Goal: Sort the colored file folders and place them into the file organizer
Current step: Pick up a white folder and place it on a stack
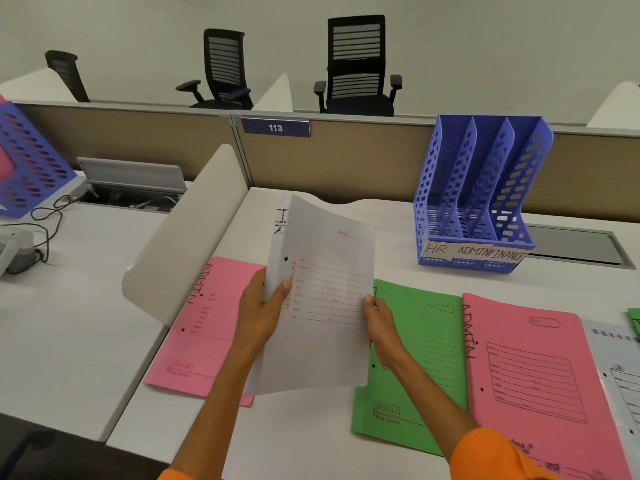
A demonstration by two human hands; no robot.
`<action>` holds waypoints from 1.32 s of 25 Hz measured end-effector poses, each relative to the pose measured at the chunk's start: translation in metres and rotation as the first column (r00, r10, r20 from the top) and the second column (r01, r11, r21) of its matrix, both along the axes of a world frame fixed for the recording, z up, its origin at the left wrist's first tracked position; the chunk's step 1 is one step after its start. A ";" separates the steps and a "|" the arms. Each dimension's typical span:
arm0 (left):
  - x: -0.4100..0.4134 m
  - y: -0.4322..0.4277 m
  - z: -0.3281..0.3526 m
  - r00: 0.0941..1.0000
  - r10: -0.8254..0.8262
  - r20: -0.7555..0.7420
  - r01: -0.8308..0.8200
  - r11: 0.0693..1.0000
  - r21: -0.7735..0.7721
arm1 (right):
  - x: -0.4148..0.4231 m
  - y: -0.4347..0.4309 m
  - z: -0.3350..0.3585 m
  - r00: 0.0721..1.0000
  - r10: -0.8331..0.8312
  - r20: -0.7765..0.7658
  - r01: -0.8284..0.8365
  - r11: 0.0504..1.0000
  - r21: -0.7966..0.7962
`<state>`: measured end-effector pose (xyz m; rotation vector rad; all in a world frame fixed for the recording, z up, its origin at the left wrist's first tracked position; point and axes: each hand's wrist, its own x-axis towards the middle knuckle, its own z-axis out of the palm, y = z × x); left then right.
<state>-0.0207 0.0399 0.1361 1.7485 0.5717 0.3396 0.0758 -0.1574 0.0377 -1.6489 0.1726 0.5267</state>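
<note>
Both hands grip the white folder marked HR [322, 299] clear of the desk: the left hand [261, 308] is closed on its spine edge, thumb across the front, and the right hand [377, 318] pinches the opposite edge. The blue file organizer [474, 199] stands beyond the right fingertips, its three slots appearing empty. Judged best practice: keep the folder upright and lower it squarely into the slot labelled HR [437, 249], the leftmost.

The white folder [322, 296] hides part of the left pink folder [204, 327] and the green folder's [415, 358] left edge; a grey folder [616, 368] at the surface's right edge is cut off; printed form lines are too small to read
</note>
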 end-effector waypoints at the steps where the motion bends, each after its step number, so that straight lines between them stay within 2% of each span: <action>1: 0.000 0.003 -0.005 1.000 0.005 -0.004 -0.005 1.000 0.006 | 0.000 0.000 0.000 1.000 -0.018 0.006 0.018 1.000 -0.022; 6: 0.000 0.028 -0.037 0.998 0.041 -0.053 -0.038 0.997 0.060 | -0.008 -0.001 -0.011 0.999 -0.028 0.024 0.032 0.985 -0.168; 12: -0.009 0.051 -0.084 0.984 0.054 -0.171 -0.038 0.995 0.095 | -0.024 0.007 -0.018 0.998 0.015 0.065 0.011 0.922 -0.387; 19: -0.012 0.069 -0.130 0.917 0.015 -0.399 0.028 0.994 0.103 | -0.043 0.023 -0.038 0.982 0.188 0.024 -0.132 0.771 -0.622; 27: -0.011 0.065 -0.148 0.893 0.048 -0.447 0.023 0.988 0.152 | -0.052 0.026 -0.046 0.948 0.315 0.038 -0.177 0.626 -0.759; 33: -0.010 0.054 -0.157 0.883 0.087 -0.461 0.039 0.966 0.256 | -0.056 0.026 -0.042 0.935 0.333 0.124 -0.127 0.638 -0.760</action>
